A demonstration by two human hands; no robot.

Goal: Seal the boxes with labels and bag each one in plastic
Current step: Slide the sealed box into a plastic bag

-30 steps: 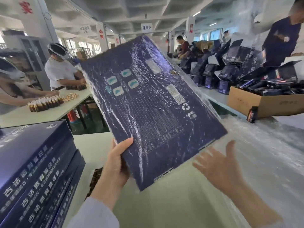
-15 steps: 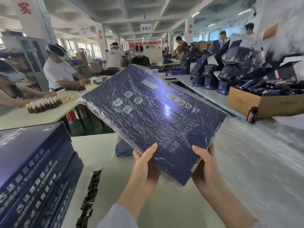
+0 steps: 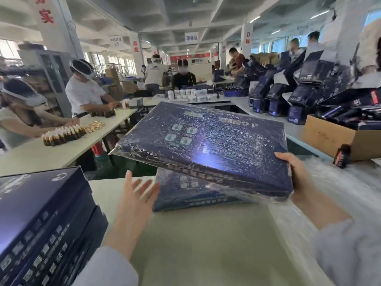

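At your left, a stack of matte navy boxes (image 3: 41, 219) rests on the pale table (image 3: 206, 244). Your left hand (image 3: 134, 201) hovers empty, fingers spread. A bagged box (image 3: 185, 193) lies flat beneath the flat rectangular box in crinkled glossy plastic (image 3: 206, 147), tilted, long axis left-right. Your right hand (image 3: 296, 178) clamps its near right corner.

Bagged box (image 3: 206, 145) in right hand (image 3: 296, 178)
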